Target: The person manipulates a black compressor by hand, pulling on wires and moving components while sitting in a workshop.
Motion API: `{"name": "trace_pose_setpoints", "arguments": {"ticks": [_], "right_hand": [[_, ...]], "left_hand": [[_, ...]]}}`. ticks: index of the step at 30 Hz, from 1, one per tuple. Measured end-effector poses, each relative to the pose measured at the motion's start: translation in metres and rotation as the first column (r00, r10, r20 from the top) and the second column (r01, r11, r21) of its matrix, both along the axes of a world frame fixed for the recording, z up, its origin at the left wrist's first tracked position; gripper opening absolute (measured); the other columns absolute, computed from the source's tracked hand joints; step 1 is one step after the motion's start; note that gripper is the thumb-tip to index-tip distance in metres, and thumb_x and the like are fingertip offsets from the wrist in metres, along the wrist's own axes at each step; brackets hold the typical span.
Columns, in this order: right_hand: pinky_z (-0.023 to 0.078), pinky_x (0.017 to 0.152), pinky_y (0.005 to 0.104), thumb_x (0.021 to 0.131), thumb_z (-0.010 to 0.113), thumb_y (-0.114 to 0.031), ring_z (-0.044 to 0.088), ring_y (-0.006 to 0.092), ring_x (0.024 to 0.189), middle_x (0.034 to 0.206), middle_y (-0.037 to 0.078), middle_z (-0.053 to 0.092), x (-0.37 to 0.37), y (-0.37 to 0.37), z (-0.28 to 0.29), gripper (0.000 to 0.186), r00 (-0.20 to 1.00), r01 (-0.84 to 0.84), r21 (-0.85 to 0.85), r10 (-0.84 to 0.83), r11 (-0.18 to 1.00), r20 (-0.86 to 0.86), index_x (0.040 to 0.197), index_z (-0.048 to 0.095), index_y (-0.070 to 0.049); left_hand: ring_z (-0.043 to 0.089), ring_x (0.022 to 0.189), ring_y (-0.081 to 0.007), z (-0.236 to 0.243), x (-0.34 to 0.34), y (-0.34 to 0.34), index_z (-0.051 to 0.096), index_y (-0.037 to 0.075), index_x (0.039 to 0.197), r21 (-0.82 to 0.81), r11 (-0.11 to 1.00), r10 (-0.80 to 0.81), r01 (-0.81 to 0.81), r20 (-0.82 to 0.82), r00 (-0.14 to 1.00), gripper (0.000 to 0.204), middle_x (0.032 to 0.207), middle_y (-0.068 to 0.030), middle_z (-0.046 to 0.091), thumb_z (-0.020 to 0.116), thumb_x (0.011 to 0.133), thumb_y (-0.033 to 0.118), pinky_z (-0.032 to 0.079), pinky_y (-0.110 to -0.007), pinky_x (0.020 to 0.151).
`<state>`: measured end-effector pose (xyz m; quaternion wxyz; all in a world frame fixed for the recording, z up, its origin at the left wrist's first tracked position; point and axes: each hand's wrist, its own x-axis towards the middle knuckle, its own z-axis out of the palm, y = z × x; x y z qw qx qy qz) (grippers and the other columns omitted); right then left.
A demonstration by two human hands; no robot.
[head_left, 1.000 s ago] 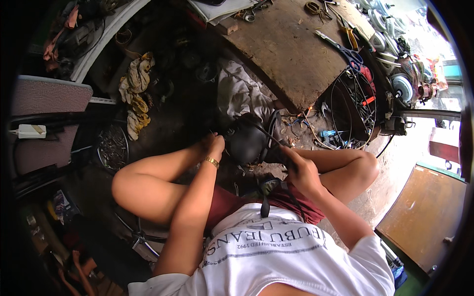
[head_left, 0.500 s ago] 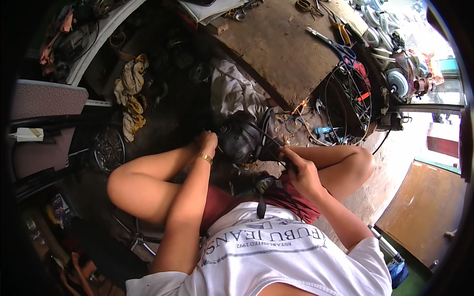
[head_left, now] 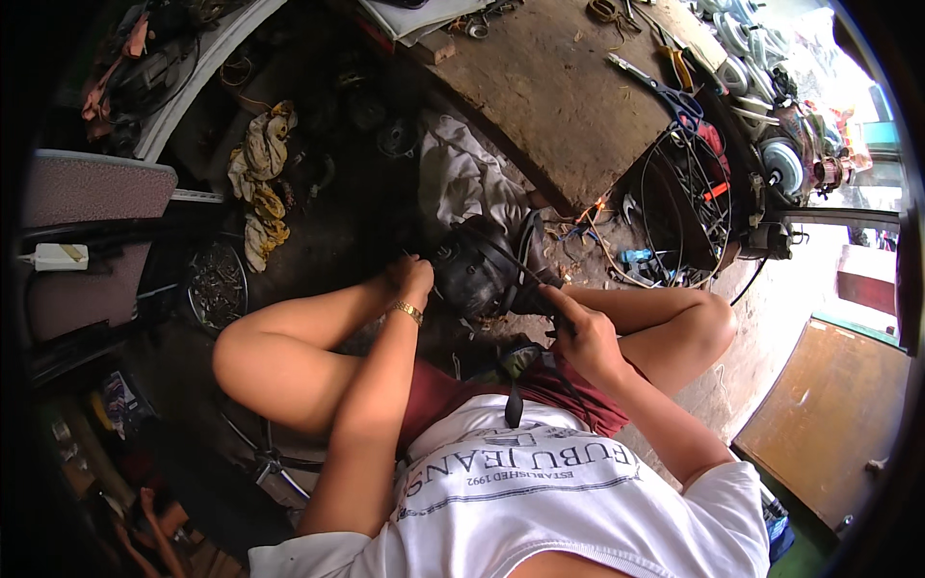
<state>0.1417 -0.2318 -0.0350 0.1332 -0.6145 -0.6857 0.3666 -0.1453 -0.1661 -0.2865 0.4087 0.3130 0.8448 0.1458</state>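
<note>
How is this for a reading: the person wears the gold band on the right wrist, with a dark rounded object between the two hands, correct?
Not quite: the head view shows the gold band on the left wrist. The dark rounded object does sit between the left hand and right hand.

The wooden desk (head_left: 549, 111) carries blue-handled scissors (head_left: 662, 91) and yellow-handled pliers (head_left: 682, 69); the floor (head_left: 721, 378) bears a grey cloth (head_left: 466, 173) and a rounded black machine (head_left: 470, 275).

The rounded black housing (head_left: 472, 277) shows a dull sheen; a thin dark rod (head_left: 515, 265) slants over the housing's right side
</note>
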Motion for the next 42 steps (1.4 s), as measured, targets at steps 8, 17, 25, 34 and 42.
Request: {"name": "trace_pose_setpoints", "arguments": {"ticks": [8,17,25,34,42], "right_hand": [[0.051,0.076,0.0517,0.08,0.06,-0.004,0.065,0.0441,0.088,0.096,0.025,0.067,-0.058,0.057,-0.085,0.066,0.998,0.022,0.076,-0.018,0.997,-0.052,0.141,0.048,-0.025],[0.051,0.069,0.0533,0.082,0.059,-0.007,0.065,0.043,0.078,0.085,0.024,0.066,-0.057,0.051,-0.044,0.064,0.99,-0.129,0.031,0.127,0.991,0.057,0.141,0.048,-0.027],[0.052,0.068,0.0509,0.082,0.059,-0.006,0.066,0.0416,0.077,0.084,0.022,0.067,-0.036,0.042,-0.032,0.064,0.996,-0.083,0.033,0.084,0.996,-0.026,0.14,0.049,-0.029],[0.049,0.07,0.0529,0.083,0.057,-0.002,0.064,0.0458,0.08,0.09,0.025,0.066,-0.056,0.081,-0.087,0.062,0.989,0.138,-0.068,-0.14,0.988,-0.036,0.14,0.049,-0.025],[0.052,0.071,0.0494,0.079,0.057,0.001,0.067,0.0412,0.081,0.088,0.02,0.068,-0.003,0.017,0.0,0.069,0.998,-0.062,0.053,0.063,0.997,-0.027,0.141,0.049,-0.029]], "left_hand": [[0.061,0.107,-0.0321,0.021,-0.005,0.009,0.062,-0.005,0.104,0.071,0.997,0.037,-0.041,0.058,0.998,0.029,0.108,-0.0234,0.065,0.049,0.083,0.011,0.047,-0.039,0.091],[0.056,0.12,-0.0353,-0.035,-0.042,-0.029,0.066,-0.002,0.1,0.017,0.992,-0.121,0.129,-0.228,0.966,0.027,0.116,-0.025,0.064,0.054,0.082,0.015,0.043,-0.04,0.101],[0.058,0.116,-0.0398,0.0,-0.02,-0.009,0.064,-0.001,0.111,0.03,0.997,-0.065,0.068,-0.086,0.994,0.035,0.117,-0.0278,0.062,0.055,0.084,0.02,0.046,-0.042,0.101],[0.055,0.12,-0.0334,0.05,0.001,0.017,0.06,-0.005,0.114,-0.098,0.995,0.0,0.01,0.101,0.995,0.036,0.123,-0.0274,0.059,0.051,0.084,0.013,0.042,-0.039,0.102],[0.055,0.122,-0.0347,-0.002,-0.019,-0.003,0.059,-0.004,0.115,0.03,0.999,0.011,-0.013,0.062,0.998,0.037,0.123,-0.022,0.061,0.05,0.083,0.011,0.04,-0.04,0.104]]}}
